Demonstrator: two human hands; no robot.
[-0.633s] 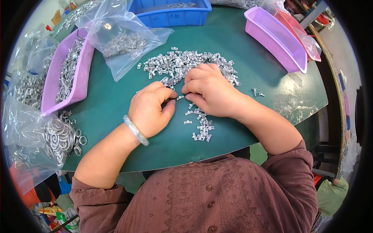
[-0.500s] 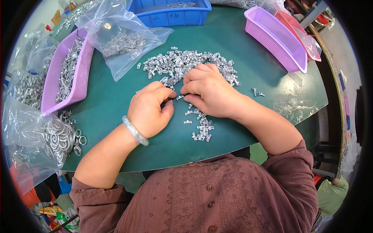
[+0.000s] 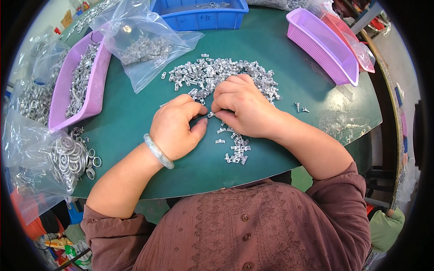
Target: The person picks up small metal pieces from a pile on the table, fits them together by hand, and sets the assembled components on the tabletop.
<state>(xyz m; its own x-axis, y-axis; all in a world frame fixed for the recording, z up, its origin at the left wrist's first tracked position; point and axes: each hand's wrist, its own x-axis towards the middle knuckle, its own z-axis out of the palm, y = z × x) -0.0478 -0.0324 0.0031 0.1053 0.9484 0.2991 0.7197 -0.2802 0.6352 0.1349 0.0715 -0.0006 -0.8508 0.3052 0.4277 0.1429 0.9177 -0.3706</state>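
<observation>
A small silver metal fitting point(image 3: 211, 114) sits between my two hands, at the tips of my right thumb and forefinger. My right hand point(image 3: 244, 106) is closed in a pinch on it, the other fingers bent at the front of a heap of like fittings point(image 3: 203, 71). Close by, my left hand point(image 3: 176, 121) has its fingers curled and its thumb and forefinger tips near the same fitting. What those curled fingers hold is hidden; a silver bit shows at their outer side. A smaller loose group of fittings point(image 3: 237, 149) lies nearer to me, right of my left hand.
At left, a purple basket point(image 3: 100, 86) holds metal parts, beside clear bags and silver rings point(image 3: 70, 158). A clear bag of parts point(image 3: 149, 49) and a blue bin point(image 3: 203, 22) stand at the back. Purple point(image 3: 323, 47) and red point(image 3: 364, 56) baskets are at right, near two small parts point(image 3: 300, 107).
My left thumb has moved right, closer to the fitting between my hands. That fitting has turned and now sits nearer my right fingertips. The whole view has shifted slightly.
</observation>
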